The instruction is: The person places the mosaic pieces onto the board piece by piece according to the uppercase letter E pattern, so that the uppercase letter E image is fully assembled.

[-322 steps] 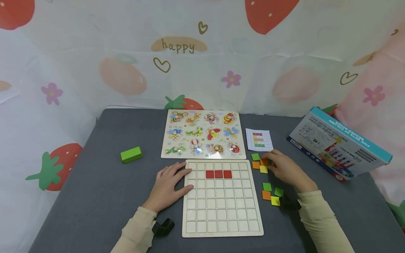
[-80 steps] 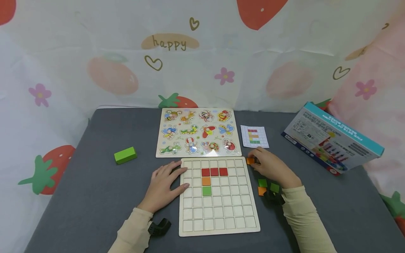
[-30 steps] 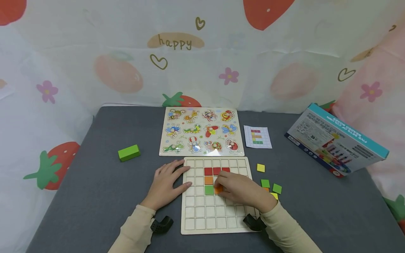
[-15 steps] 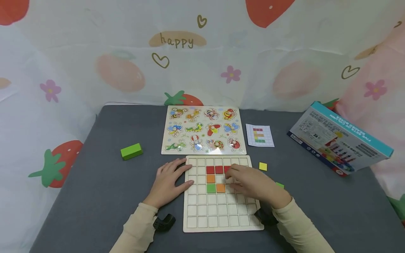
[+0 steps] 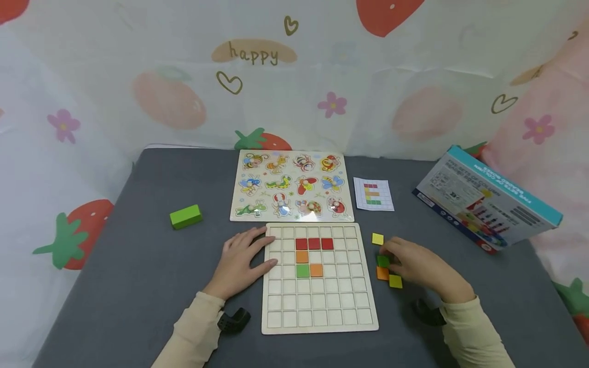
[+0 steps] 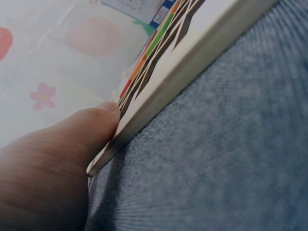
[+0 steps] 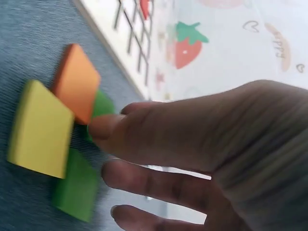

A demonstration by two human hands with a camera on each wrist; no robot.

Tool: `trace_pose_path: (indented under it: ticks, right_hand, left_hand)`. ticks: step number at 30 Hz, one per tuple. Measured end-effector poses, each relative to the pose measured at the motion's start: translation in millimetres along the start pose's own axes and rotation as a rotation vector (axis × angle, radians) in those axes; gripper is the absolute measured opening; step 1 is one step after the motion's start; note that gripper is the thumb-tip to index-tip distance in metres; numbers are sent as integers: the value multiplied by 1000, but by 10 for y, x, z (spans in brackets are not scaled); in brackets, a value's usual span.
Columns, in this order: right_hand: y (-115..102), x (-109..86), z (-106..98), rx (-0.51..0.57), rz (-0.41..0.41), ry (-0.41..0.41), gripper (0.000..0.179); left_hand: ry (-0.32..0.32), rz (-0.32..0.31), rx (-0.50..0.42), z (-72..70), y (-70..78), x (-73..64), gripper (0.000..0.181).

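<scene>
Head view: left hand [image 5: 241,266] lies with fingers straight along the grid board [image 5: 319,301], touching its left edge, nothing grasped. Right hand [image 5: 421,266] is bent over the loose tiles beside the board's right edge, thumb and forefinger at a green tile [image 5: 383,261]; cannot tell whether they pinch it.

Right wrist view adds a second green tile [image 7: 77,185], which the right hand covers from above; there the thumb overlaps the first green tile, other fingers spread loosely. Orange tile [image 5: 382,274] and yellow tile [image 5: 395,281] lie near; lone yellow tile [image 5: 378,238] apart, farther back.

Left wrist view alone shows the board's thickness and seated tiles standing above the grid: red tiles [image 5: 314,244] among them.

Behind: insect puzzle [image 5: 292,193], pattern card [image 5: 374,194]. Box [image 5: 483,199] far right, green block [image 5: 186,217] far left.
</scene>
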State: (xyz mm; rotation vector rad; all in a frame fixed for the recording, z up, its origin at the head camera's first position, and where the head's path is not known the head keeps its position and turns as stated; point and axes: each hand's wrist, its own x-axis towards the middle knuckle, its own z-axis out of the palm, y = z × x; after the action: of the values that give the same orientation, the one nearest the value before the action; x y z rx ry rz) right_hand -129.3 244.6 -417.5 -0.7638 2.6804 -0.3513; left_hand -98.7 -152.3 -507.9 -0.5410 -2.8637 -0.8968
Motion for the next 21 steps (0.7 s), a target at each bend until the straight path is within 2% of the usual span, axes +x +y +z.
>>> trace_pose_path:
  ticks: [8,15,21]
  right_hand:
    - [43,33,74,-21,12,53,28]
    - [64,40,88,5,51,37,26]
    - [-28,62,99,23,56,60,19]
  left_hand:
    - [-7,-8,-4,-13,-5,0,55]
    - [0,-5,-1,-19,-3,-6,55]
    - [-6,-3,1,-14,4,2,55]
